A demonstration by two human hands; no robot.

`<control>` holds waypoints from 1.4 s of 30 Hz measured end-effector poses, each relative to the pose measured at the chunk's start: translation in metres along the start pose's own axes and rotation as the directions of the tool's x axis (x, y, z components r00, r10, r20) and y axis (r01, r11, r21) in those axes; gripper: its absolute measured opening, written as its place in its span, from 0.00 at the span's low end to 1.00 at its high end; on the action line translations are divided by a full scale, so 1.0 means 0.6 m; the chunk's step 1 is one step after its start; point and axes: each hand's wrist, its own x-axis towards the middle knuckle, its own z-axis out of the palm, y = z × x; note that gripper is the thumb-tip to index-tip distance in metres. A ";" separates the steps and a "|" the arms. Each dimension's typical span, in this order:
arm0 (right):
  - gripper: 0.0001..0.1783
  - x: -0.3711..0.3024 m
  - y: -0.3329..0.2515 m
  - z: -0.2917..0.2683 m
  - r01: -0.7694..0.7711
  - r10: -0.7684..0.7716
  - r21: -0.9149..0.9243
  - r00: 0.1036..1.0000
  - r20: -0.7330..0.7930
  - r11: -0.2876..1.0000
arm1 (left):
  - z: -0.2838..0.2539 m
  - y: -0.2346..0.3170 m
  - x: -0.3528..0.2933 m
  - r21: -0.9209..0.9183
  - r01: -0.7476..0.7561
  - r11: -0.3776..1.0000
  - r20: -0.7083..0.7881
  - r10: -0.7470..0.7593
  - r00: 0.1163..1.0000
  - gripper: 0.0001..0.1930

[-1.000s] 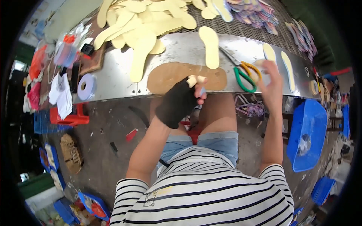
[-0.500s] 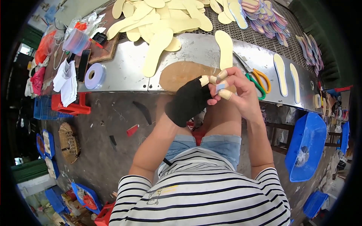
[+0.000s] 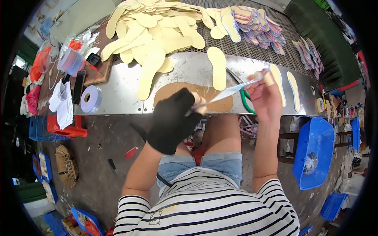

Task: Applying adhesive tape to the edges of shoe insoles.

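Note:
A thin pale-blue strip (image 3: pixel 230 92) is stretched at a slant between my hands above the bench front. My left hand (image 3: pixel 173 122), in a black fingerless glove, pinches its lower end. At the upper end, the bare fingers of my right hand (image 3: pixel 265 94) are closed on it; tan wraps cover some fingertips. Behind the strip, a cream insole (image 3: pixel 217 69) lies on the metal bench top beside a brown board (image 3: pixel 163 93). My right hand partly covers scissors, whose green handle (image 3: pixel 245 103) shows. Blue-edged insoles (image 3: pixel 277 80) (image 3: pixel 293 90) lie to the right.
Loose cream insoles (image 3: pixel 157 35) are heaped at the back, with a patterned stack (image 3: pixel 260 27) to their right. A tape roll (image 3: pixel 90 99), white cloth (image 3: pixel 62 103) and clear tub (image 3: pixel 71 61) sit left. A blue bin (image 3: pixel 317 153) stands right of my legs, a red stool (image 3: pixel 67 126) left.
My hands have drawn apart, left hand down and left, right hand out to the right. The strip now shows stretched between them. The whole view has shifted slightly.

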 end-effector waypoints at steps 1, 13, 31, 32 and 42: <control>0.06 0.003 -0.010 0.001 0.014 0.003 0.108 0.988 -0.157 0.994 | -0.005 0.001 -0.010 -0.001 -0.008 1.000 0.001 0.008 1.000 0.11; 0.07 0.020 -0.013 -0.015 -0.227 0.283 -0.234 0.928 0.241 0.945 | 0.079 0.002 0.059 -0.799 0.441 0.409 0.499 0.044 0.865 0.24; 0.09 -0.036 0.016 -0.062 -0.191 0.179 -0.154 0.980 -0.086 0.969 | 0.235 -0.095 0.198 0.197 0.298 0.934 -0.032 -0.298 0.954 0.26; 0.08 -0.033 0.023 -0.079 -0.107 0.104 0.058 0.993 0.049 0.993 | 0.233 -0.102 0.195 0.195 0.253 0.948 -0.061 -0.246 0.967 0.24; 0.08 -0.039 0.033 -0.031 -0.035 -0.053 0.472 0.983 0.174 0.881 | 0.135 -0.007 0.091 -0.813 0.269 0.516 0.299 -0.026 0.954 0.14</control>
